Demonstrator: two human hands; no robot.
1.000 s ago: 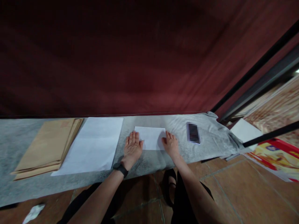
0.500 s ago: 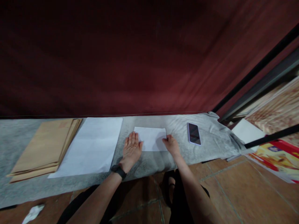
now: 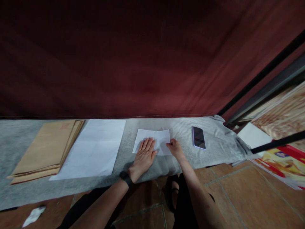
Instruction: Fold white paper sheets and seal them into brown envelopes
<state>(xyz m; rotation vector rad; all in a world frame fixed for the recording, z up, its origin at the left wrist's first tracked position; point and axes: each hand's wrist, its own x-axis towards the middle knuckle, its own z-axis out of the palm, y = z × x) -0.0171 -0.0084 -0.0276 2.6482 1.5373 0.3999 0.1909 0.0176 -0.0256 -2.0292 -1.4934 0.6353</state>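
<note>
A small folded white paper [image 3: 162, 136] lies on the grey cloth in front of me, with a crease near its middle. My left hand [image 3: 145, 156] rests flat on its left half, fingers stretched out and nearly together, a dark band on the wrist. At the paper's right edge, my right hand [image 3: 175, 149] pinches the sheet between thumb and curled fingers. Left of the hands lies a larger white sheet stack [image 3: 95, 149], partly beneath or against a pile of brown paper envelopes [image 3: 45, 149].
A phone [image 3: 199, 137] in a pale purple case lies on the grey cloth [image 3: 221, 143] to the right. Behind hangs a dark red curtain [image 3: 143, 79]. Black bars [image 3: 264, 68] and a red-yellow box [image 3: 283, 162] stand at right. Crumpled white tissue [image 3: 34, 215] is on the floor.
My left hand has slid right, from the paper's left edge onto its left half, uncovering that edge. My right hand has stayed at the right edge. The view has shifted slightly.
</note>
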